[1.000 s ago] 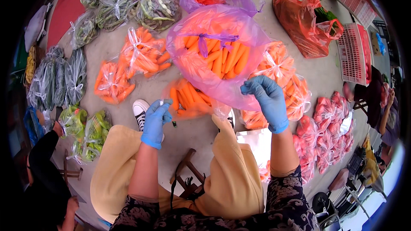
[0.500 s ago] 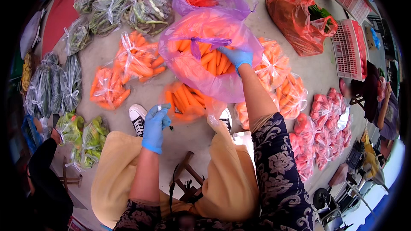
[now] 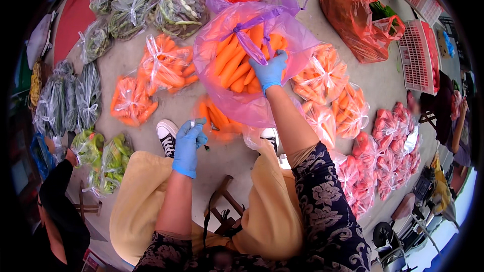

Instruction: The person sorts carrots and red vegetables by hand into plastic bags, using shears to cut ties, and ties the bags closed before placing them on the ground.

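Note:
My left hand (image 3: 189, 147), in a blue glove, is closed in a pinch at the rim of a clear plastic bag (image 3: 216, 119) with carrots inside, above the floor between my shoes. My right hand (image 3: 272, 71), gloved likewise, reaches into a large purple plastic bag (image 3: 209, 88) full of loose carrots (image 3: 233, 68). Thumb and fingers are apart over the carrots, next to the purple knotted strip (image 3: 250, 48) across the bag's mouth. Whether a carrot is gripped is not plain. Tied clear bags of carrots (image 3: 164, 65) lie left, and more carrot bags (image 3: 322, 73) right.
Bags of green beans (image 3: 179, 10), dark green vegetables (image 3: 63, 98) and green peppers (image 3: 103, 158) lie left. Bags of tomatoes (image 3: 385, 151) and an orange-red bag (image 3: 353, 22) lie right, near white crates (image 3: 416, 55). Other people sit at both sides.
My right hand has shifted left and nearer me, and its fingers have turned upward. More carrots show in the purple bag's mouth. My left hand keeps its pinch, with little change against the scene.

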The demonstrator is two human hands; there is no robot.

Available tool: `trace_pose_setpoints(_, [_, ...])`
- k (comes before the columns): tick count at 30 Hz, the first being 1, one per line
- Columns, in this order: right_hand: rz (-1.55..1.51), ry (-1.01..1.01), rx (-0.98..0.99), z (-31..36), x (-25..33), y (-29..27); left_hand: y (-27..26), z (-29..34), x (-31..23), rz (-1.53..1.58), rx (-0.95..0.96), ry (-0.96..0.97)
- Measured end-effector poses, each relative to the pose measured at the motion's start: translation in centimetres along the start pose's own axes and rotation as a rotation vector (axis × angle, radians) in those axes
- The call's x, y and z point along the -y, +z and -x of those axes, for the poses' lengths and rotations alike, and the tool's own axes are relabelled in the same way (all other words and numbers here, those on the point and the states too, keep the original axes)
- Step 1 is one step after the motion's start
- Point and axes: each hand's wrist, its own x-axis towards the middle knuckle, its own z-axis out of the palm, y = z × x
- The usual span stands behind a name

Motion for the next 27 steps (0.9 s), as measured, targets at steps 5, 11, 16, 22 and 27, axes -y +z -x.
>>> trace_pose_setpoints(5, [-0.039,0.124,0.137,-3.3,-0.9,-0.6,0.9,0.4,-0.9,0.032,-0.043,0.005])
trace_pose_setpoints(11, [0.366,-0.226,0.505,-6.9,-2.7,-2.0,-0.1,0.2,-0.9,-0.008,-0.055,-0.008])
trace_pose_setpoints(16, [0.415,-0.183,0.394,-7.0,-3.3,-1.9,1.3,0.4,-1.2,0.023,-0.054,-0.012])
trace_pose_setpoints(22, [-0.842,0.524,0.811,-3.0,-0.5,-6.8,-0.6,0.3,-0.9,0.126,-0.019,0.001])
trace_pose_setpoints(27, [-0.970,0.382,1.134,7.0,5.2,-13.3,-1.9,-0.7,0.2,0.325,0.014,-0.020])
